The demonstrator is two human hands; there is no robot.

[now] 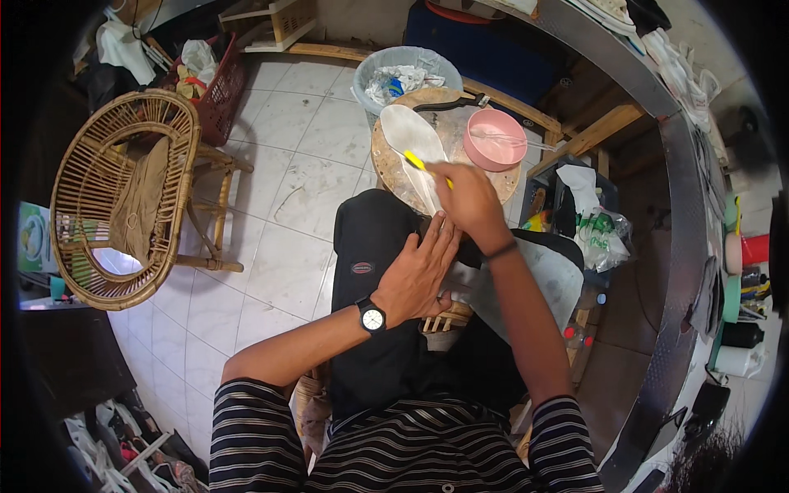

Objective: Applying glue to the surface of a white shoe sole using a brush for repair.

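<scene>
My right hand grips a slim yellow tool over a flat white sole-shaped piece on a round, worn wooden board. My left hand lies with fingers stretched out at the near, narrow end of that piece, by my knees. To the right on the board sits a pink bowl with clear, thin sticks across it. A black-handled hand tool lies along the board's far edge.
A lined bin stands behind the board. A rattan chair and red basket are at left. A grey sheet is by my right leg, near a crate of plastic scraps. A metal-edged bench runs along the right.
</scene>
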